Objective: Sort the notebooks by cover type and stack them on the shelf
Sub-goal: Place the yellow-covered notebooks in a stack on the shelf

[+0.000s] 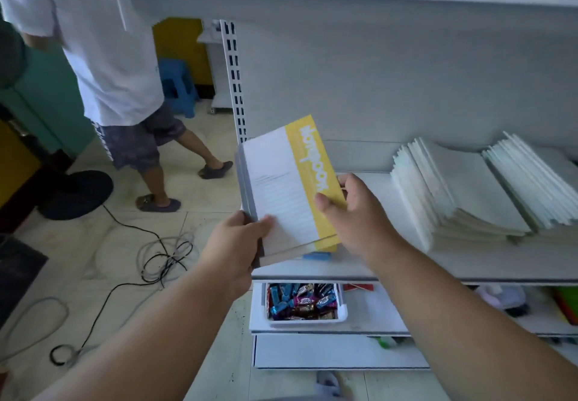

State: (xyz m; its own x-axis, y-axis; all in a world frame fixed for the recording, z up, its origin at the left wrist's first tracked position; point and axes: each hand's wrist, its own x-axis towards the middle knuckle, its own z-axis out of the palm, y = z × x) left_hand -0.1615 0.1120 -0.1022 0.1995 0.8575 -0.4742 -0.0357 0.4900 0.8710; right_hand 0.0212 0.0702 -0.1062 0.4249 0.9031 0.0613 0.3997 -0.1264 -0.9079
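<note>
A small pile of notebooks (281,187) is held in the air above the left end of the white shelf (369,263). The top one has a white cover with a yellow band. My left hand (237,244) grips the pile's near left corner, thumb on top. My right hand (353,209) pinches the yellow edge of the top notebook, thumb on the cover. Two slanted stacks of white-covered notebooks lie on the shelf to the right, one in the middle (453,191) and one at the far right (531,181).
A blue object (316,256) lies on the shelf under the held pile. A white tray of wrapped sweets (303,302) sits on the lower shelf. A person in a white shirt (119,87) stands at the left. Cables (162,256) lie on the tiled floor.
</note>
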